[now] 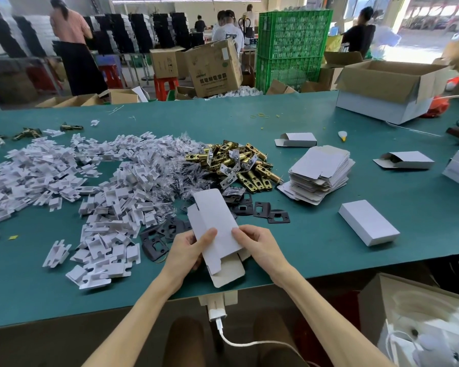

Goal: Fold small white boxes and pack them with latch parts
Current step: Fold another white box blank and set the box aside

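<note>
I looked down on a green table [316, 242] in a crowded workshop. At the left, a heap of white card inserts [64, 176] ran past the frame edge. My left hand [184, 252] and right hand [260, 247] pinched a half-opened white box [215, 221] above the near edge, thumbs on top, most fingers hidden behind it. It covered some black plates [273, 215]. Rightward lay brass latches [236, 165], stacked flat boxes [321, 173] and a closed box [368, 222].

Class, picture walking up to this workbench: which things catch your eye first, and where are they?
The left hand and right hand grip an open white box at the near edge of the table. Beyond it gleams a heap of brass latches; a drift of white card inserts spreads to their left.
</note>
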